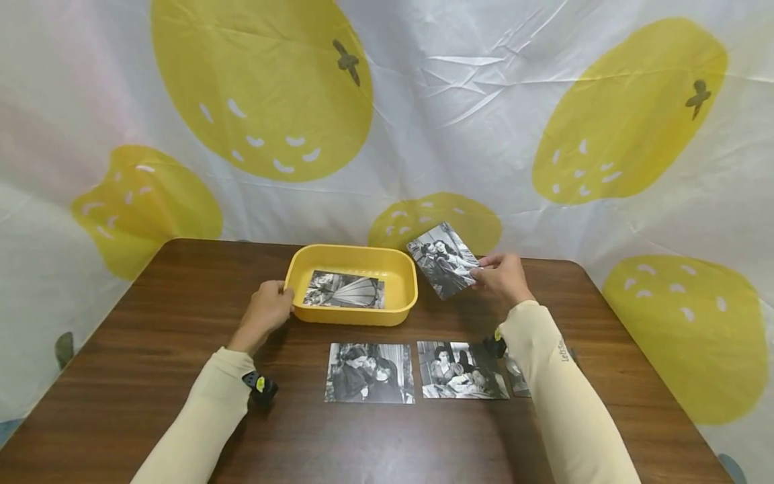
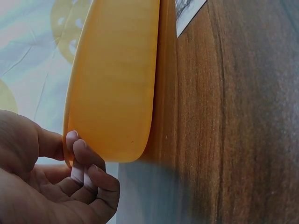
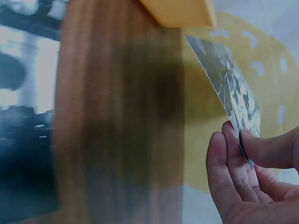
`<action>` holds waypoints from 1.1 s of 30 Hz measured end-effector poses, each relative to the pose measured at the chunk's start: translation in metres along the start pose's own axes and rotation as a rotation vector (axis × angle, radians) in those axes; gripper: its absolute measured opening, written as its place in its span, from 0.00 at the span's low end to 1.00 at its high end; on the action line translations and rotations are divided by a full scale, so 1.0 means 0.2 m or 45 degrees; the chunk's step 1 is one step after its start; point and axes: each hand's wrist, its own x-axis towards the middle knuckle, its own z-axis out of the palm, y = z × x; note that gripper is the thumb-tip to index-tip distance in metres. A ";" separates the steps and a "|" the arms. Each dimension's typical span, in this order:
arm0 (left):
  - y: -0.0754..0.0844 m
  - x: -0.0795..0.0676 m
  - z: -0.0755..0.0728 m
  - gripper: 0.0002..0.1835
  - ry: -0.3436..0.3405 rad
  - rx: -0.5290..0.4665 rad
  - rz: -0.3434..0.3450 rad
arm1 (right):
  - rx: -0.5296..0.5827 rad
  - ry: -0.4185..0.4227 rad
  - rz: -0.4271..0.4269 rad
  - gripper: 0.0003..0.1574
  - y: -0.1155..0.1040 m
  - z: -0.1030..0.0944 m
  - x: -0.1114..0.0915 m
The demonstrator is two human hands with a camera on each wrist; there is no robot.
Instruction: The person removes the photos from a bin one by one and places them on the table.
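Thumb (image 3: 273, 150) against fingers (image 3: 217, 156), the right hand (image 1: 503, 277) pinches a black-and-white photo (image 1: 443, 259) by its right-hand corner, holding it tilted in the air just beside the yellow tray (image 1: 351, 317), whose left end the left hand (image 1: 266, 309) pinches at the rim. Another photo (image 1: 345, 290) lies inside that tray (I can make out pale folds fanning across it), and nearer the person two more photos (image 1: 370, 374) (image 1: 459, 371) rest side by side on the brown table (image 1: 369, 440), a further one (image 1: 518, 380) partly hidden by the right sleeve (image 1: 565, 383), with a fruit-printed curtain (image 1: 447, 121) behind.
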 end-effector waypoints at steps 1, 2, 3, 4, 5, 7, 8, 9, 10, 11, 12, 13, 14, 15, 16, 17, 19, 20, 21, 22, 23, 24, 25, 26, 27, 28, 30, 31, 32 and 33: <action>0.00 0.00 0.00 0.20 -0.001 -0.003 -0.002 | -0.002 0.025 0.031 0.16 0.02 0.01 0.00; -0.01 0.00 0.00 0.20 -0.001 -0.004 -0.003 | 0.000 0.047 0.058 0.16 0.04 0.01 -0.01; -0.01 0.00 0.00 0.20 0.001 -0.003 -0.003 | -0.002 0.065 0.081 0.16 0.06 0.02 -0.01; -0.01 0.00 0.00 0.20 0.002 -0.005 -0.003 | -0.010 0.085 0.099 0.17 0.07 0.03 -0.01; -0.01 0.00 -0.01 0.20 0.003 -0.006 0.000 | -0.017 0.094 0.108 0.17 0.09 0.04 -0.01; -0.01 -0.01 -0.01 0.20 0.004 -0.005 0.007 | -0.058 0.104 0.120 0.16 0.12 0.06 -0.02; -0.01 -0.01 -0.01 0.20 0.004 -0.005 0.010 | -0.089 0.110 0.125 0.15 0.14 0.07 -0.02; -0.01 -0.01 -0.01 0.20 0.004 -0.005 0.013 | -0.140 0.117 0.125 0.14 0.16 0.08 -0.03; -0.01 -0.01 -0.01 0.20 0.002 -0.006 0.014 | -0.201 0.123 0.122 0.13 0.17 0.08 -0.04; -0.01 -0.01 -0.01 0.20 0.001 -0.005 0.014 | -0.268 0.122 0.122 0.12 0.18 0.09 -0.04; -0.01 -0.01 -0.01 0.20 0.000 -0.006 0.013 | -0.338 0.116 0.119 0.11 0.19 0.09 -0.05; -0.01 -0.01 -0.01 0.20 0.000 -0.006 0.012 | -0.413 0.105 0.114 0.10 0.19 0.09 -0.05; -0.01 -0.01 -0.01 0.20 0.001 -0.006 0.011 | -0.489 0.097 0.108 0.10 0.20 0.10 -0.06; -0.01 -0.01 -0.01 0.21 0.001 -0.008 0.009 | -0.545 0.082 0.099 0.10 0.20 0.10 -0.06; -0.01 -0.01 -0.01 0.21 0.000 -0.009 0.007 | -0.584 0.061 0.093 0.11 0.20 0.10 -0.06; -0.01 -0.01 -0.01 0.21 0.000 -0.009 0.005 | -0.618 0.039 0.089 0.11 0.21 0.10 -0.06; -0.01 0.00 -0.01 0.21 -0.005 -0.013 -0.001 | -0.665 0.011 0.079 0.12 0.21 0.10 -0.06; -0.01 0.00 -0.01 0.21 -0.009 -0.017 -0.004 | -0.675 0.005 0.071 0.12 0.22 0.09 -0.06; -0.01 0.00 -0.01 0.21 -0.012 -0.019 -0.008 | -0.683 0.001 0.060 0.13 0.22 0.09 -0.06; -0.01 0.00 -0.01 0.21 -0.012 -0.022 -0.010 | -0.688 -0.002 0.053 0.13 0.22 0.09 -0.06; -0.01 0.00 -0.01 0.21 -0.012 -0.025 -0.011 | -0.698 -0.004 0.046 0.13 0.23 0.09 -0.06; -0.01 0.00 -0.01 0.22 -0.013 -0.028 -0.009 | -0.703 -0.006 0.043 0.13 0.23 0.09 -0.06; -0.01 0.00 0.00 0.22 -0.015 -0.031 -0.007 | -0.707 -0.007 0.042 0.13 0.23 0.09 -0.06; -0.01 0.00 0.00 0.22 -0.015 -0.032 -0.002 | -0.711 -0.007 0.045 0.14 0.23 0.09 -0.06; -0.01 0.00 0.00 0.21 -0.015 -0.034 0.002 | -0.716 -0.006 0.051 0.14 0.23 0.08 -0.06; -0.01 0.00 0.00 0.21 -0.014 -0.036 0.010 | -0.720 -0.008 0.059 0.14 0.23 0.08 -0.07; -0.01 0.00 0.00 0.21 -0.016 -0.037 0.019 | -0.732 -0.009 0.074 0.15 0.23 0.08 -0.07; -0.01 0.01 0.01 0.21 -0.015 -0.037 0.022 | -0.749 -0.011 0.071 0.15 0.23 0.08 -0.07; -0.02 0.01 0.01 0.21 -0.012 -0.036 0.025 | -0.771 -0.012 0.063 0.16 0.22 0.08 -0.07; -0.02 0.01 0.01 0.20 -0.010 -0.036 0.026 | -0.795 -0.007 0.038 0.16 0.22 0.08 -0.07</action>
